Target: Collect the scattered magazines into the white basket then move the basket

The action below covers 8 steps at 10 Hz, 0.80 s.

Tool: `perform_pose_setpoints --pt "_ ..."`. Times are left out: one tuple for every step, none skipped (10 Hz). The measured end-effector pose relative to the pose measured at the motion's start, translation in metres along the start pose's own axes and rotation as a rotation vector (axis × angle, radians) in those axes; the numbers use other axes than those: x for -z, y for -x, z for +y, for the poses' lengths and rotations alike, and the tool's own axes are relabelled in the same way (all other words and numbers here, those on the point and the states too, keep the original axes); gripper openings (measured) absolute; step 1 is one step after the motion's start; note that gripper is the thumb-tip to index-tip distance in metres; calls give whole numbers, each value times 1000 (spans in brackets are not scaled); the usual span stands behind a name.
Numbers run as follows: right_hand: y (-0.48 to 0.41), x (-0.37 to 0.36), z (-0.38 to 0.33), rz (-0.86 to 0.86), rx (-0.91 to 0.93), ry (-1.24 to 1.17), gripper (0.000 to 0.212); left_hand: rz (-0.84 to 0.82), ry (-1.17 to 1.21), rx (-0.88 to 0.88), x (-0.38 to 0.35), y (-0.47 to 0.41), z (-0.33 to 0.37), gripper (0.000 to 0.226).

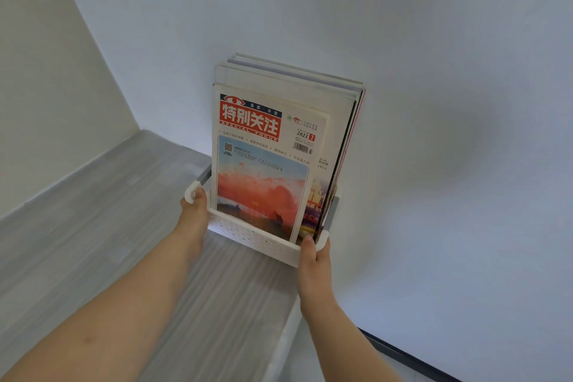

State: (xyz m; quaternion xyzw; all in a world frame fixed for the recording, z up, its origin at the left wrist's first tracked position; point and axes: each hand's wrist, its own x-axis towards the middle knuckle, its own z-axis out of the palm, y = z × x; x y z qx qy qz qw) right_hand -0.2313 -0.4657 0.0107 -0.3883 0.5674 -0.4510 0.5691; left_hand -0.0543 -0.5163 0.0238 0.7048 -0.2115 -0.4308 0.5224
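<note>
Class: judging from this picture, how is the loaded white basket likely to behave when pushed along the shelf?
The white basket is probably top-heavy: its magazines stand far above the low rim. It likely feels heavy, being packed full. Left hand and right hand grip opposite ends.

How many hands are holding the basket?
2. The left hand grips the white basket at its left corner; the right hand grips its right corner.

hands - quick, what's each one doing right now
Left hand: closed on the left end of the white basket, thumb at its handle.
Right hand: closed on the basket's right end, thumb over the rim beside the magazines.
</note>
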Motion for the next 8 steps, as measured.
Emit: perform_pose_setpoints --pt "-8 1 -2 20 0 -9 34 -30 -41 0 -7 -6 4 47" --pt "-13 1 0 20 11 1 33 -44 -47 -9 -10 -11 3 48" --pt "-13 3 1 -6 38 30 33 -56 -61 -6 -10 -13 3 48" --pt "-13 9 -1 -44 37 53 30 -77 -82 -1 -8 -13 4 49" --pt "-11 23 -3 -73 -3 19 29 -81 -102 -8 -7 -9 5 51" --pt "-9 41 -7 16 -33 1 41 -43 -135 -48 -6 1 5 50" --pt "-6 58 -17 153 -26 76 37 23 -208 -116 0 25 7 46" --pt "3 69 -27 196 6 142 32 52 -364 -179 25 43 3 37"
